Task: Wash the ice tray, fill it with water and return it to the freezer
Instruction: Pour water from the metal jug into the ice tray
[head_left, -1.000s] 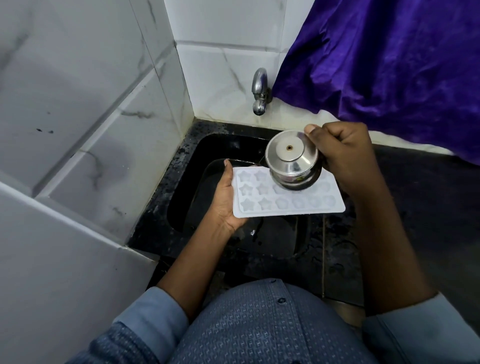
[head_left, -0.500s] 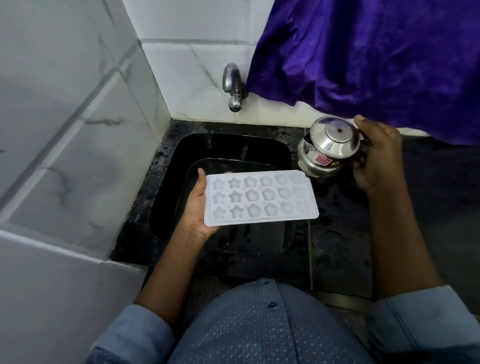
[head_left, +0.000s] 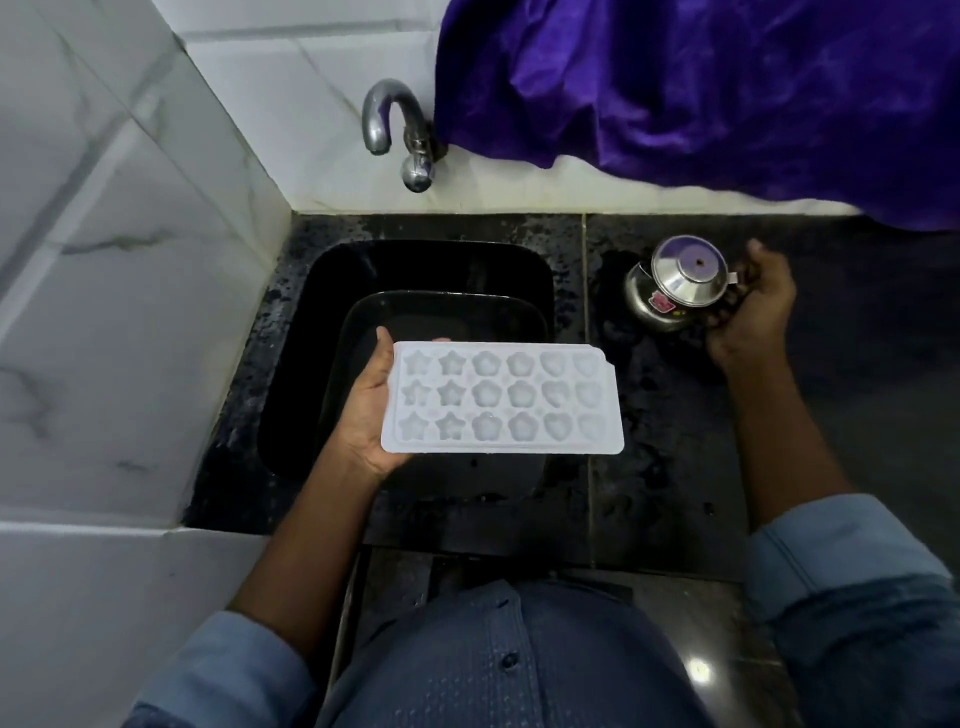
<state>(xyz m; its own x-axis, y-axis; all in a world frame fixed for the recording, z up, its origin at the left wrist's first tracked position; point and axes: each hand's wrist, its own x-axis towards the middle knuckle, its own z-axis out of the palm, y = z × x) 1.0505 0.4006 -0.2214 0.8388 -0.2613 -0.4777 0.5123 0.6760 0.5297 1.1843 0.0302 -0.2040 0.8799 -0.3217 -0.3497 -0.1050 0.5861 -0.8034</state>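
White marble-look wall tiles on the left and back, wet black stone counter below. Black rectangular sink set into the counter, with a dark rounded-rectangle basin sitting inside it. Chrome curved tap on the back wall above the sink. Crumpled purple satin cloth hangs top right, next to the tap.

White plastic ice tray: held roughly level, cavities up, over the sink and basin, its right end reaching past the sink's edge above the counter. Three rows of six cavities: stars, flowers, hearts. Can't tell if there's water in them.

Left hand: grips the tray's left short end, thumb on the top rim, palm and fingers underneath.

Right hand: fingers curled round the right side of a small lidded stainless steel pot with a red label. Pot sits on the counter right of the sink, well apart from the tray.

Rolled blue sleeves on both forearms.
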